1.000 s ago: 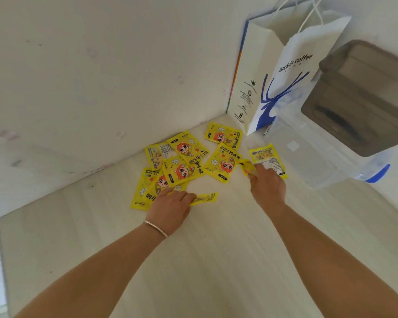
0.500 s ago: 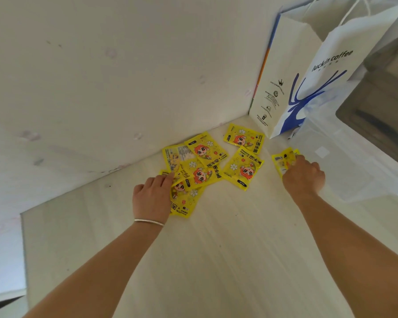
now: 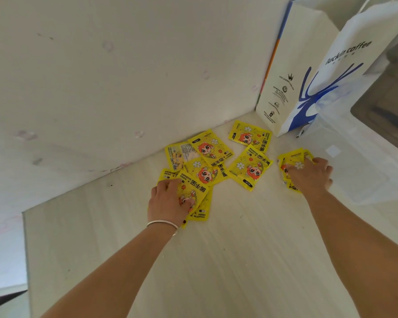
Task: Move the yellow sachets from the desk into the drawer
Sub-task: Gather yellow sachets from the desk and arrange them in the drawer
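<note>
Left hand [image 3: 170,203] now pinches sachet [image 3: 191,188] lifted off pile; half second ago it lay flat. Right hand [image 3: 310,174] clamps gathered bunch [image 3: 292,159] near plastic box [image 3: 363,171]. Loose sachets [image 3: 249,167] remain at worktop [image 3: 216,260] back corner; drawer unseen, gathering underway.

On the desk [image 3: 216,260] before you, sachets [image 3: 249,167] lie overlapping near the back wall. Your left hand [image 3: 168,203] rests on the nearest ones; your right hand [image 3: 310,175] covers others to the right. Behind those stands a paper bag [image 3: 308,72], a plastic box [image 3: 359,161] beside it.
</note>
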